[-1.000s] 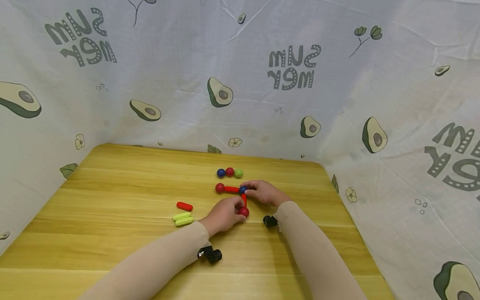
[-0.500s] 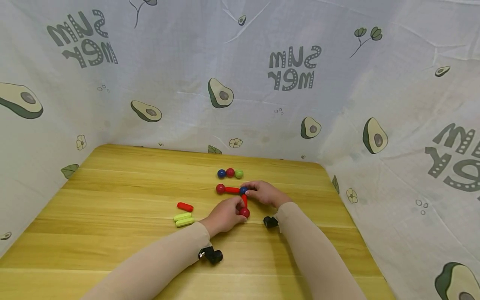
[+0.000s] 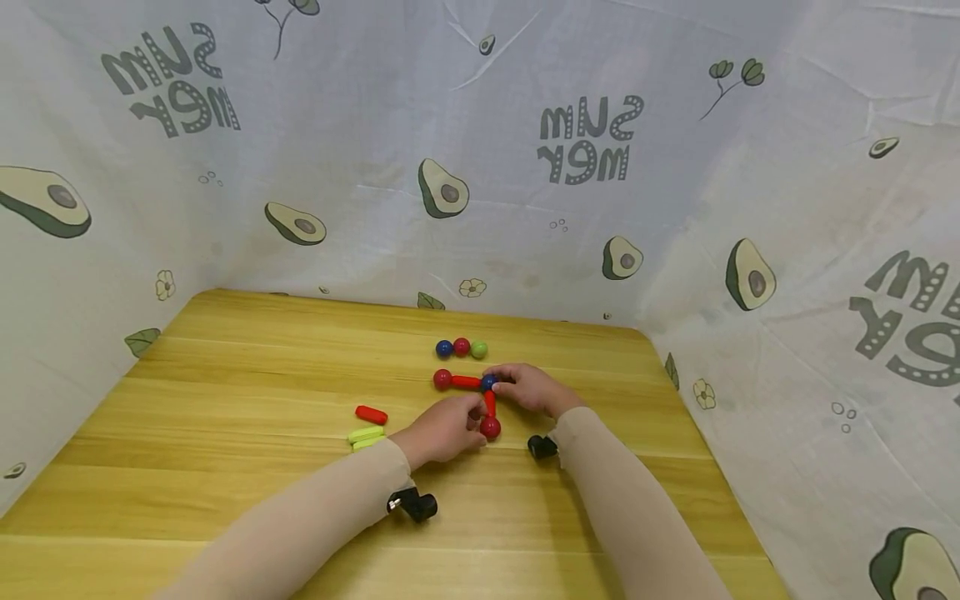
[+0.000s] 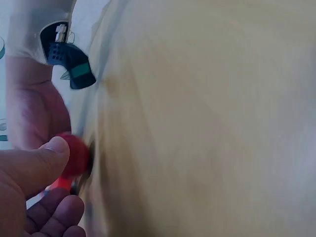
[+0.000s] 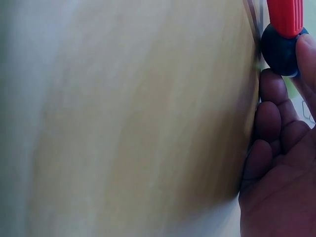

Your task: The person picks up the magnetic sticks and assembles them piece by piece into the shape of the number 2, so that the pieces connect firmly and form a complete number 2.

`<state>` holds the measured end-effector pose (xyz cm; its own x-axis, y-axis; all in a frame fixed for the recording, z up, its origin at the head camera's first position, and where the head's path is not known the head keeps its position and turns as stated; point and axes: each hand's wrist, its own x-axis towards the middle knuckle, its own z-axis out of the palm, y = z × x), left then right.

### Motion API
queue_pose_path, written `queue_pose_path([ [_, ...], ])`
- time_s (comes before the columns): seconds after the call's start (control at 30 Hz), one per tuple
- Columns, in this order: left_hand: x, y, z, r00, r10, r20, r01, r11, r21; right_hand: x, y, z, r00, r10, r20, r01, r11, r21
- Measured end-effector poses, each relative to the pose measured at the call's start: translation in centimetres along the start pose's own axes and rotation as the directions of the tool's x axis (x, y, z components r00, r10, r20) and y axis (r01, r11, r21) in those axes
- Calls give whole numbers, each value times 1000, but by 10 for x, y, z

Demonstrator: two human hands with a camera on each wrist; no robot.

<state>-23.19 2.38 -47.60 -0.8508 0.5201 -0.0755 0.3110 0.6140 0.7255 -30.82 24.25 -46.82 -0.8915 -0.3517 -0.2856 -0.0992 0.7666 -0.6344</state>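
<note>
An L-shaped piece lies on the wooden table, made of two red rods joined by balls. Its corner is a blue ball (image 3: 489,382), pinched by my right hand (image 3: 531,388) between thumb and fingers. One red rod (image 3: 467,382) runs left to a red ball (image 3: 442,379). The other rod (image 3: 491,404) comes toward me and ends in a second red ball (image 3: 491,427). My left hand (image 3: 444,428) is beside that near ball with thumb and fingers parted. In the left wrist view, the thumb overlaps the red ball (image 4: 76,157) and the fingertips are spread below it.
Behind the piece sit a loose blue ball (image 3: 444,348), a red ball (image 3: 462,345) and a green ball (image 3: 479,349) in a row. Left of my left hand lie a red rod (image 3: 371,414) and yellow-green rods (image 3: 366,434), partly hidden by the wrist. Printed cloth (image 3: 360,133) walls the table.
My left hand has drawn slightly left and loosened from the near red ball, its wrist now covering part of the yellow-green rods. My right hand stays at the blue ball.
</note>
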Motion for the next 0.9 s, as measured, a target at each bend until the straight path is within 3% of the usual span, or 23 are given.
queue_pose_path([
  [0.23, -17, -14, -41, 1000, 13, 9, -14, 989, 147, 2, 1, 1, 1000, 12, -5, -12, 1000, -27],
  [0.4, -33, -39, -73, 999, -46, -18, 49, 982, 184, 1, -1, 1, 1000, 12, -9, -12, 999, -43],
  [0.57, -51, -68, -99, 996, -84, 4, 82, 978, 194, -1, -2, 1, 1000, 10, -9, -11, 999, -37],
  [0.73, -66, -90, -111, 994, -104, 22, 98, 975, 197, -1, -1, 1, 1000, 14, -4, -14, 1000, -10],
  [0.9, -73, -102, -114, 994, -113, 7, 110, 973, 201, -1, 0, 2, 1000, 18, -2, -18, 1000, 4],
])
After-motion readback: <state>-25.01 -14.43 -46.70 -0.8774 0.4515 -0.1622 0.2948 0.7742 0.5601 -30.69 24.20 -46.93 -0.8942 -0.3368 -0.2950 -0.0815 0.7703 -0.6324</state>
